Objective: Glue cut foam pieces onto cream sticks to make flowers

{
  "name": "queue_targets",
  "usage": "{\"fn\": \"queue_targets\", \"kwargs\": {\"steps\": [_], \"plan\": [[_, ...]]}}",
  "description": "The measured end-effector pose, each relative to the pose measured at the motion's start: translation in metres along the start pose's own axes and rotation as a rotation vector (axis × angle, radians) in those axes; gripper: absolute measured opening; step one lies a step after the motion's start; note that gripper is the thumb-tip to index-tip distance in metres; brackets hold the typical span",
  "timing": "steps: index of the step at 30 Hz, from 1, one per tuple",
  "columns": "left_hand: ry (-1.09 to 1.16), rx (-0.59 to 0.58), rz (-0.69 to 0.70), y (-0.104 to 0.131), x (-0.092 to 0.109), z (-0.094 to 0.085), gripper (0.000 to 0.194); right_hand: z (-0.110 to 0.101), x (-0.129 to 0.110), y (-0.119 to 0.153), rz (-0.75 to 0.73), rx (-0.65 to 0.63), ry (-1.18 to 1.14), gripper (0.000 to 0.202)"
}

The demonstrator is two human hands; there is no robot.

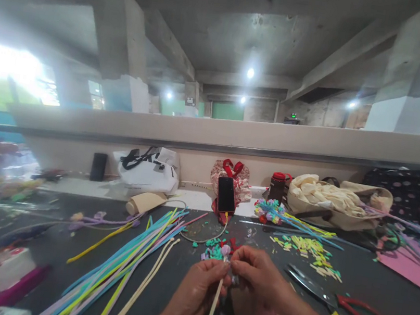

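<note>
A cream pipe cleaner (212, 313) stands nearly upright in the fingers of my left hand (196, 287). A small lilac bloom (225, 250) tops it. Just right of the stem, below the bloom, my right hand (259, 273) is closed in a pinch; what lies between its fingertips is too small to make out. Beyond my fingers sit short green fuzzy pieces (215, 252) and a bit of red (234, 245). Long blue, yellow and lilac pipe cleaners (118, 265) are spread to the left, with several cream ones (151, 275) beside them.
Red-and-yellow-handled cutters (334, 302) lie at the right. Short yellow pieces (306, 251) are scattered behind them. A phone (226, 194) leans at the back, cable attached. Near it are a white bag (148, 172), a dark bottle (276, 189), a bunch of flowers (268, 211) and a cream bag (338, 208).
</note>
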State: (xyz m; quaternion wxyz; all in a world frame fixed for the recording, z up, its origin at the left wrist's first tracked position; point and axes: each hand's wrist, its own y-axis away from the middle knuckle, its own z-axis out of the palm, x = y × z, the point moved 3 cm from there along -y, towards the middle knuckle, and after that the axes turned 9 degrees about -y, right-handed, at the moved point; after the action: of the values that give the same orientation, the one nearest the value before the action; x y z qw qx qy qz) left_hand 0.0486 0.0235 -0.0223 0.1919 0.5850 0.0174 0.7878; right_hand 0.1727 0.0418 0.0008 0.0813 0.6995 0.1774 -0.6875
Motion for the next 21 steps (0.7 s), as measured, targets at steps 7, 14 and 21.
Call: {"fn": "queue_targets", "kwargs": {"steps": [7, 14, 21], "plan": [[-0.054, -0.007, -0.010, 0.002, 0.002, 0.003, 0.030, 0.003, -0.006, 0.005, -0.013, 0.027, 0.014, 0.016], [-0.141, 0.037, 0.010, 0.004, 0.001, 0.000, 0.035, 0.004, 0.000, 0.006, -0.007, 0.072, 0.023, 0.010], [-0.213, 0.020, 0.013, 0.002, 0.001, 0.000, 0.036, 0.001, 0.007, 0.006, 0.162, -0.067, -0.150, 0.015]]}}
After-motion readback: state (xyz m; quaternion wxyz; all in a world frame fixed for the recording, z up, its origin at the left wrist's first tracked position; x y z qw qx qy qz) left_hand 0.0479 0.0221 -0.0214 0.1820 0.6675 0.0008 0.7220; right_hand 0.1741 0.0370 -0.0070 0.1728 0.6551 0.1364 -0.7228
